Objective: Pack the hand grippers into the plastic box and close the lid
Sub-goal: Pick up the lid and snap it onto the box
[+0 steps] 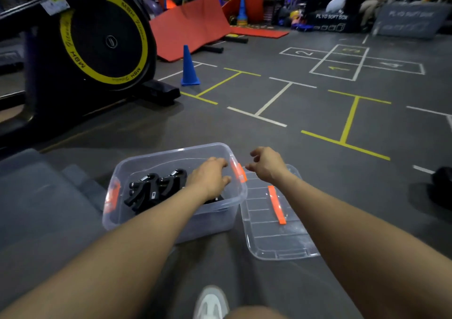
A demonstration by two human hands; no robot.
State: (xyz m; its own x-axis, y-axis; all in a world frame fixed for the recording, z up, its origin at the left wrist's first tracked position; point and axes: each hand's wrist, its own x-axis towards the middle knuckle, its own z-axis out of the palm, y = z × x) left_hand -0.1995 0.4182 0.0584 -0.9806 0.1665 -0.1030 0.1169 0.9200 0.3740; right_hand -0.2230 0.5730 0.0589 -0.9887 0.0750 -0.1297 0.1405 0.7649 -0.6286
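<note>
A clear plastic box (171, 223) with orange side latches stands on the grey gym floor in front of me. Black hand grippers (151, 189) lie inside it, toward its left half. My left hand (210, 176) reaches down into the right half of the box, palm down, fingers spread; part of a black gripper shows under its wrist, and I cannot tell if the hand touches it. My right hand (266, 164) hovers just right of the box's rim, fingers loosely curled and holding nothing. The clear lid (269, 230) with an orange strip lies flat on the floor right of the box.
An exercise bike (102, 39) with a yellow-ringed wheel stands at the left. A blue cone (188, 66) sits behind the box. Red mats (193, 25) lean at the back. A dark object (442, 186) lies at the right edge. My white shoe (211, 304) is below.
</note>
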